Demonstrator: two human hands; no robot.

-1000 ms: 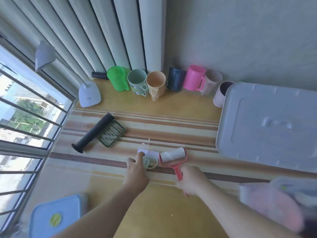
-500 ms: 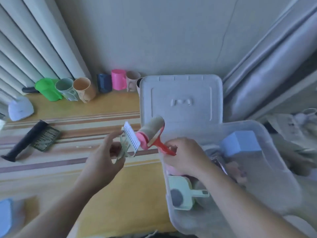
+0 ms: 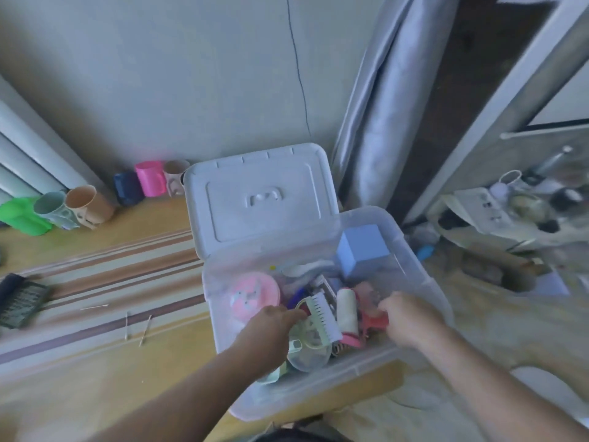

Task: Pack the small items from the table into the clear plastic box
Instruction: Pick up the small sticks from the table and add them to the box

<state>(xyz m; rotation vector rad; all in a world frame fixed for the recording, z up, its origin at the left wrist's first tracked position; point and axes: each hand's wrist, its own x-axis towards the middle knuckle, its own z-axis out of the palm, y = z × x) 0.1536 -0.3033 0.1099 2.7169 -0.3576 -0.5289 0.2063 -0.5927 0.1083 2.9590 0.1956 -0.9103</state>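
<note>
Both hands have swung over from the table, left hand (image 3: 271,327) gripping the brush (image 3: 322,317), right hand (image 3: 404,317) gripping the lint roller (image 3: 347,311), now down inside the clear box (image 3: 424,282) lower middle, about to drop.

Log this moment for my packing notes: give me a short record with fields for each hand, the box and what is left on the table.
left hand: holds white-bristled brush inside box
right hand: grips lint roller by its red handle, inside box
clear plastic box: open, many items inside
lid: off, behind box
table: cotton swabs, black brush, cups
</note>
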